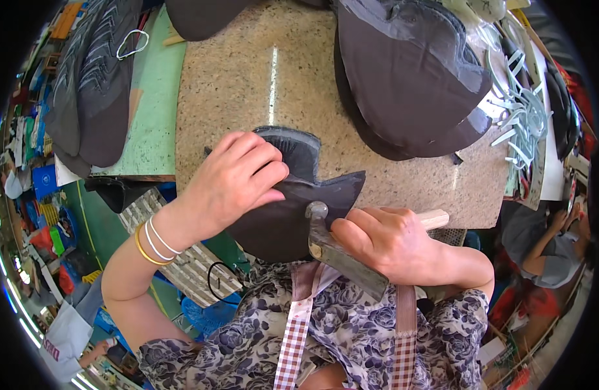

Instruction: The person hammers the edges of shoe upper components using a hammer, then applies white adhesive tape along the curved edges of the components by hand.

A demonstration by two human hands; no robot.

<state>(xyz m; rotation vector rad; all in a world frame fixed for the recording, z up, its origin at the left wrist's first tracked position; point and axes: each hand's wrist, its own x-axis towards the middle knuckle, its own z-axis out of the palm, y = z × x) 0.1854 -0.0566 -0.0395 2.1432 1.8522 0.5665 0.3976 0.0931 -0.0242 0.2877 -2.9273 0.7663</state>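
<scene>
A dark, flat, curved piece of leather-like material [277, 237] lies over the near edge of the stone slab, with a notched, pleated upper edge. My left hand [238, 172] has its fingers curled onto that piece's left side, beside the pleats. In my right hand [390, 240] is a hammer [348, 260], gripped by its pale wooden handle. Its metal head, with a rounded knob at one end, hangs over the piece's right side and my clothing. Part of the handle is hidden by the fingers.
The speckled stone slab [228, 84] spans the bench. A stack of similar dark pieces [410, 84] sits at its far right, beside a tangle of pale cords [527, 127]. More dark pieces [94, 97] overlap at the far left by a white loop [133, 44]. Other people work on both sides.
</scene>
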